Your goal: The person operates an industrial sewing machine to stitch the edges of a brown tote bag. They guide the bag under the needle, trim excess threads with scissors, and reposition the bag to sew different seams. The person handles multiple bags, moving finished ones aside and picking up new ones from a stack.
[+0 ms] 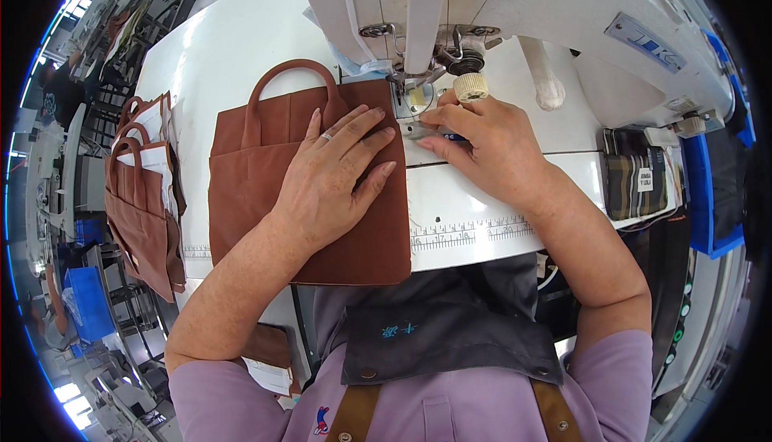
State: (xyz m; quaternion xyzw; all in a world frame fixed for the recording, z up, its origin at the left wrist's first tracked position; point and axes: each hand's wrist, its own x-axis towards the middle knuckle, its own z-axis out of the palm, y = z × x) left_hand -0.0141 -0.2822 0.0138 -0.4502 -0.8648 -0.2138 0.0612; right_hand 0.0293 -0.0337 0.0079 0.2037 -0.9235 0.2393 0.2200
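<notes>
A brown bag piece [305, 201] with a looped handle lies on the white sewing table [177, 64], its right edge beside the needle plate of the sewing machine [563, 8]. My left hand [338, 172] rests on the bag, fingers spread over its upper right. My right hand [482, 144] is at the needle plate [414, 98], fingers curled around a small bluish item, mostly hidden and too unclear to name.
More brown bag pieces [137, 217] hang over the table's left side. Plaid cloth [631, 180] and a blue bin [708, 209] are at the right. Workstations, blue crates [88, 301] and a co-worker [58, 88] show at far left.
</notes>
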